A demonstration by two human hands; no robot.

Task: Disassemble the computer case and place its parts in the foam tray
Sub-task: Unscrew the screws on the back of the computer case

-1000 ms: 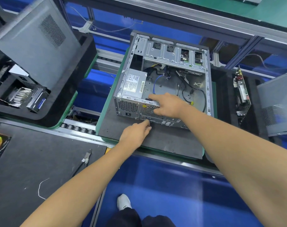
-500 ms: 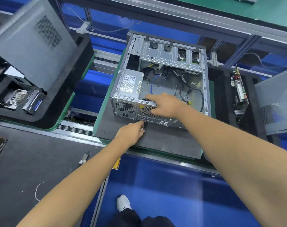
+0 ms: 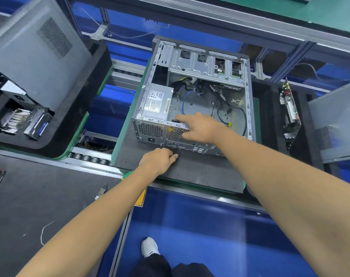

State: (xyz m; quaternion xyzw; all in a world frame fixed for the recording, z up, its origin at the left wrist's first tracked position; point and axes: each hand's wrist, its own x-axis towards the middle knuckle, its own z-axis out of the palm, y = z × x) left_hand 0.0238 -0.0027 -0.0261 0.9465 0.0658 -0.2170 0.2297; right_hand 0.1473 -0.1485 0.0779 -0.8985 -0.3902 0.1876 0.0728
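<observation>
The open metal computer case [image 3: 210, 62] lies on a black foam pad [image 3: 190, 172], its rear panel facing me. A grey power supply [image 3: 157, 101] and loose cables sit inside. My right hand [image 3: 200, 127] lies over the top of the rear panel, with the index finger stretched along the rim by the power supply and the thumb on the fan grille. My left hand [image 3: 158, 159] is at the panel's lower edge near the ports, fingers curled; what they touch is hidden. The foam tray [image 3: 268, 116] on the right holds a circuit board [image 3: 289, 114].
A grey side panel [image 3: 338, 120] leans at the far right. On the left, another foam tray [image 3: 98, 62] carries a side panel [image 3: 36, 43], a heatsink [image 3: 14, 118] and a drive [image 3: 38, 124]. Pliers [image 3: 102, 190] lie on the near black mat [image 3: 40, 196]. Conveyor rollers [image 3: 90, 156] run between the trays.
My left hand's fingers have curled in at the base of the rear panel, where one pointed before. My right hand has stayed on the rim.
</observation>
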